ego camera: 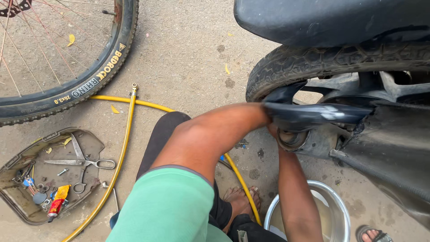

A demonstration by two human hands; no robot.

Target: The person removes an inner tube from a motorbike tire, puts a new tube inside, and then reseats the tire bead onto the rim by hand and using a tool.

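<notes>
Your left hand [268, 117] and right hand [274, 131] both reach under the black plastic guard [313, 115] at the hub of the scooter's rear wheel [322, 62], which hides the fingers, so their grip cannot be told; the worn tyre looks dusty.

both hands [272, 127] hidden (behind black flap [313, 115]), bicycle wheel [67, 58] cropped

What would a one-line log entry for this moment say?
hands: both hidden behind black flap at scooter wheel | nearby: metal bowl, yellow hose, scissors in tool tray
</notes>
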